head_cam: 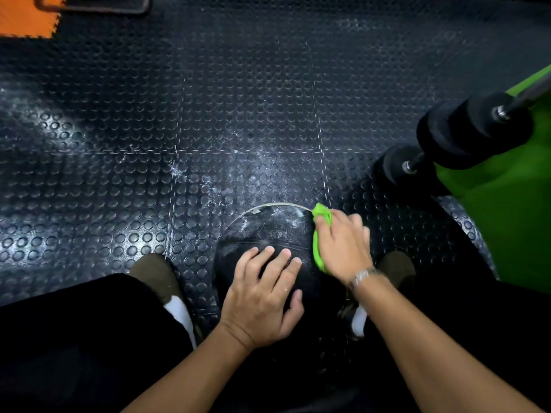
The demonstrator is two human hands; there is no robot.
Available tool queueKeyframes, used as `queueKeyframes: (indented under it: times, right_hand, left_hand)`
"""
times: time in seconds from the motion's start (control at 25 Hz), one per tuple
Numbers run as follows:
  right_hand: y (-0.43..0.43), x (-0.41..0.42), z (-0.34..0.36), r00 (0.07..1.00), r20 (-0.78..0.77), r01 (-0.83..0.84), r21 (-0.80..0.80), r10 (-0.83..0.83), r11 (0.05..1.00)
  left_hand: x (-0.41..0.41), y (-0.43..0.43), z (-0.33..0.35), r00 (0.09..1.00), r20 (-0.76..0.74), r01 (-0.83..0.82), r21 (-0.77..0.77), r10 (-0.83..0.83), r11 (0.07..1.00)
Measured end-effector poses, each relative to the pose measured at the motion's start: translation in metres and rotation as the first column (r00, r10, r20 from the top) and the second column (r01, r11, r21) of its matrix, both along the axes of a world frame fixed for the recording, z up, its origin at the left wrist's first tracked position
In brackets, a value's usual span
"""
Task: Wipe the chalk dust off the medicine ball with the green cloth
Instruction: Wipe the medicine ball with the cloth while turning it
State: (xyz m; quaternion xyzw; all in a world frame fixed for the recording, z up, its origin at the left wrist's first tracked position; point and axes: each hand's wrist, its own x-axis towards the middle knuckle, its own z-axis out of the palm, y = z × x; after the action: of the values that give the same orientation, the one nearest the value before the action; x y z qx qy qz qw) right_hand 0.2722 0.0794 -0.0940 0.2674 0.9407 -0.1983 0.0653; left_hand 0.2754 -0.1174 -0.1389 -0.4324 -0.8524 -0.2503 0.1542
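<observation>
A black studded rubber floor (119,174) fills the frame, its tiles joined by faint seams. White chalk dust (253,174) is smeared across the floor just above the centre. An orange tile (24,16) shows in the upper left corner, with a dark metal frame (98,7) beside it. At the right edge stands green padded equipment (507,219) with black foam rollers (465,132) on metal rods.

The ball (277,231), black and textured, sits on the floor in the lower centre of the frame, between the person's two shoes (155,272). Pale chalk marks remain on its upper part, near the top rim.

The left hand (262,296) rests flat on the ball's near side, fingers straight and spread, gripping nothing. The right hand (343,242) holds the bunched cloth (320,216) against the ball's upper right side, fingers bent over it; the hand is slightly blurred. Green fabric shows above and along the left of that hand. A metal watch (362,277) sits on the right wrist.
</observation>
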Motion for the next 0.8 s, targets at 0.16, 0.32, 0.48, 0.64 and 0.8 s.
queueKeyframes:
  times: [0.16, 0.32, 0.48, 0.64, 0.8]
  right_hand:
    - [-0.023, -0.031, 0.014, 0.984, 0.039, -0.177, 0.110, 0.174, 0.978]
    - [-0.019, 0.027, 0.023, 0.939, -0.109, -0.323, 0.052, 0.327, 0.945]
    - [-0.012, -0.036, 0.008, 0.985, 0.094, -0.154, 0.098, 0.145, 0.983]
    - [-0.024, 0.021, 0.028, 0.888, -0.172, -0.431, 0.012, 0.426, 0.902]
    - [-0.004, -0.022, 0.016, 0.963, -0.032, -0.267, 0.015, 0.267, 0.964]
  left_hand:
    - [0.009, 0.001, -0.001, 1.000, 0.000, -0.010, -0.015, 0.010, 1.000]
    - [0.007, -0.005, -0.003, 1.000, -0.001, 0.014, 0.009, -0.014, 1.000]
    - [0.007, 0.004, 0.000, 0.999, -0.016, 0.045, -0.016, -0.046, 0.999]
    - [0.002, 0.003, 0.001, 0.999, 0.034, -0.024, -0.005, 0.024, 1.000]
    - [0.002, 0.013, 0.005, 1.000, 0.021, 0.006, -0.041, -0.005, 0.999]
